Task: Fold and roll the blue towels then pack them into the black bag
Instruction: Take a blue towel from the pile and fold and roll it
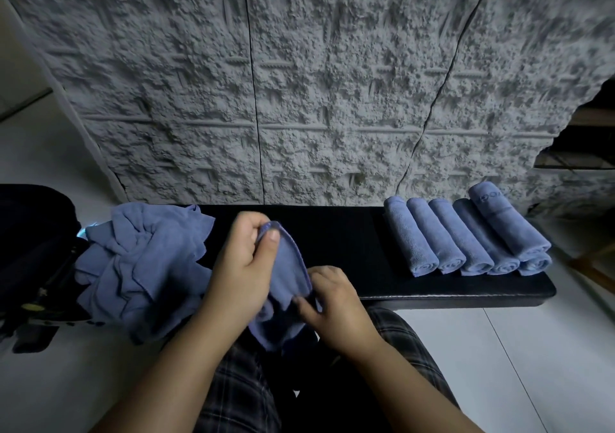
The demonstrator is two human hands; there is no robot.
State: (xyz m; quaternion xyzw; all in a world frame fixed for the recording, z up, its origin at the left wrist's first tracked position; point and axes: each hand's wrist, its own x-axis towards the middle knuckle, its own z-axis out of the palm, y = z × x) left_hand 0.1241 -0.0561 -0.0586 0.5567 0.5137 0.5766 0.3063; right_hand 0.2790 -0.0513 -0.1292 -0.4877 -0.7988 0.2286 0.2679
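Observation:
My left hand (244, 262) pinches the upper edge of a loose blue towel (288, 272) between thumb and fingers, above the black bench (332, 232). My right hand (332, 302) grips the same towel lower down, near its hanging part. A heap of unfolded blue towels (139, 266) lies on the bench's left end. Several rolled blue towels (466, 236) lie side by side on the right end, one stacked on top. The black bag (30, 249) stands at the far left, partly cut off by the frame.
A rough grey textured wall panel (299, 83) rises right behind the bench. White floor tiles (532, 349) spread to the right and left. My plaid-clad legs (239, 382) sit below the hands, close to the bench's front edge.

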